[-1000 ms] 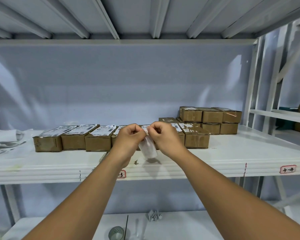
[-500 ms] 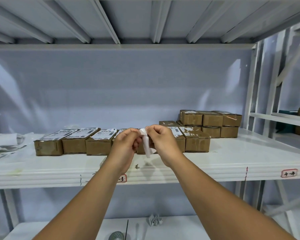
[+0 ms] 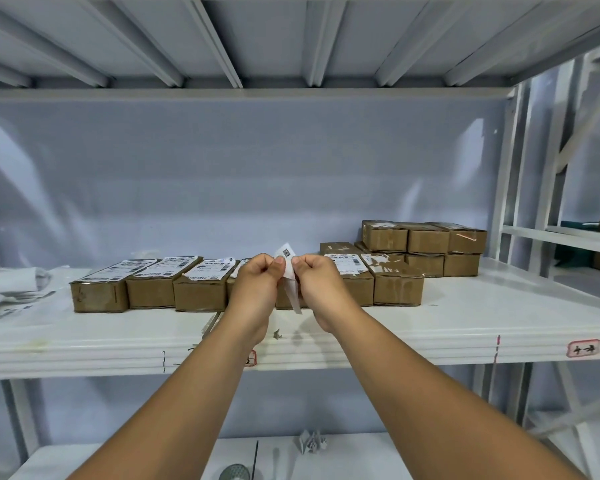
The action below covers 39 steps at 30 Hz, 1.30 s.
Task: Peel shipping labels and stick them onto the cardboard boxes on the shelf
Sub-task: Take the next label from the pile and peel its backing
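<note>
Label (image 3: 287, 268) between both pinching hands

A warehouse packing area — white metal shelving (image 3: 430, 327), rows of labelled cardboard boxes (image 3: 201, 285).

Hardly any of the print here can actually be read. The white shipping label (image 3: 287, 253) pinched between the left hand (image 3: 257, 289) and the right hand (image 3: 321, 285) shows a small square QR-type code near its top corner, too fine to make out. The white printed labels on the row of brown cardboard boxes (image 3: 146, 285) carry barcodes and lines of black text, all too small to read. On the front edge of the white metal shelf (image 3: 430, 351), a small red-bordered tag (image 3: 583, 348) bears two dark handwritten marks that I cannot decipher. A second red-bordered tag (image 3: 251, 358) is mostly hidden behind the left forearm.
</note>
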Motion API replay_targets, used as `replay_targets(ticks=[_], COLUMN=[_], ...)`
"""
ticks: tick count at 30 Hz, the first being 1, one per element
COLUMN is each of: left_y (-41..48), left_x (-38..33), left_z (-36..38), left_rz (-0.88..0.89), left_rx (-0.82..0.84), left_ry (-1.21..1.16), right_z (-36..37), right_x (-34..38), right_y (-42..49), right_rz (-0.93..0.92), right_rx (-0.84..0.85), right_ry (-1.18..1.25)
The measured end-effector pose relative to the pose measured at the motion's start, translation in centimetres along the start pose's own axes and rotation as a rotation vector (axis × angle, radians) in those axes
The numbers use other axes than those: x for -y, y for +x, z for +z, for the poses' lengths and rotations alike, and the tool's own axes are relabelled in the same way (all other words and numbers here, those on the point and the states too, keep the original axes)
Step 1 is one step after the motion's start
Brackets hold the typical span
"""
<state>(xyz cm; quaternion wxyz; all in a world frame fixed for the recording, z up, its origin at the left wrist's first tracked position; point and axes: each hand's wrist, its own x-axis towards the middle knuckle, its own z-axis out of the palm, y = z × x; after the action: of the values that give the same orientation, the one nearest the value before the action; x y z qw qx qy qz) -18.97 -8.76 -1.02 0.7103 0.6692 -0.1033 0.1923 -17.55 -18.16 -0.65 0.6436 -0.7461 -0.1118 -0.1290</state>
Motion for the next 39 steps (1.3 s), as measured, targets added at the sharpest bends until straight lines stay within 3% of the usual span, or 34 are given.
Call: replay_targets(ticks=[8,14,18,26,33,39], left_y=[-0.2,-0.2,-0.2,0.1,0.2,0.3], left_x=[-0.6,-0.1,0.3,0.7,0.4,0.3], left_z=[0.1,0.2,0.1,-0.1,0.0,-0.5], left_rz=[-0.034,0.049,0.000,-0.055,-0.022,-0.039], left_rx=[0.039,0.015,0.007,0.070,0.099,0.053], left_ry=[-0.059,-0.009,-0.083,-0.242,-0.252,-0.216], right_z=[-1.6,-1.8,-1.5,-1.8,-2.3,-2.7], right_x=[0.5,0.3,-0.2,0.2,0.2,0.3], right_y=[0.3,0.0,-0.2,-0.3,0.3,0.5], right_rz=[-0.030,0.011,-0.037,0.000,0.026,0.013], right_rx=[0.026,0.036,0.126,0.230,0.211,0.173], right_ry=[-0.011,0.329,0.160,0.232,0.388,0.373])
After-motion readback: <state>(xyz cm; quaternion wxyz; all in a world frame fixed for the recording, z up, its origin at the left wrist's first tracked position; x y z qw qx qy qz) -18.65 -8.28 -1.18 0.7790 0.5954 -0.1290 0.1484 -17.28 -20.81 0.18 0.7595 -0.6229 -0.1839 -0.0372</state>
